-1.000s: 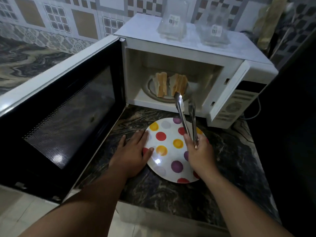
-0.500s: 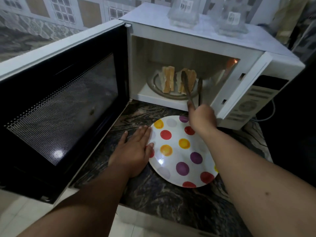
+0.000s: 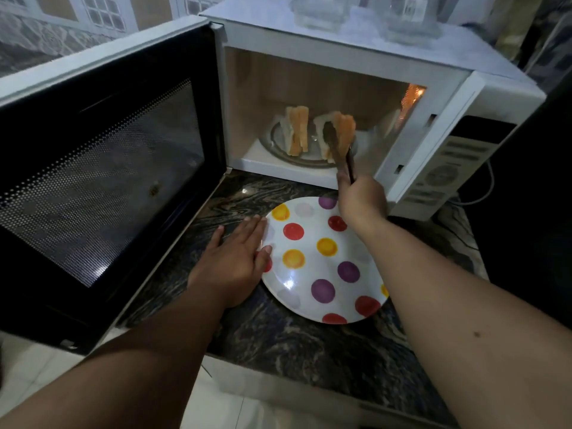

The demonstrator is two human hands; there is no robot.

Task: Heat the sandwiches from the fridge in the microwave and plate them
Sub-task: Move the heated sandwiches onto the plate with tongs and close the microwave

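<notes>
Now the right hand (image 3: pixel 360 198) squeezes dark metal tongs (image 3: pixel 339 150) onto the right toasted sandwich half (image 3: pixel 343 131) in the open white microwave (image 3: pixel 340 57), its twin (image 3: pixel 297 130) waiting on the left, while the flat left hand (image 3: pixel 235 261) steadies the empty polka-dot white plate (image 3: pixel 322 261) nearby — apparently heated, plating barely begun.

Tongs (image 3: pixel 339 150) now around right sandwich (image 3: pixel 342 131)

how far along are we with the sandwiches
Done: both sandwiches sit on the turntable in the open microwave, and the plate is set in front. In hand: the right hand has the tongs around the right sandwich; the left hand rests flat at the plate's rim. Left: move it and the left sandwich onto the bare plate.
</notes>
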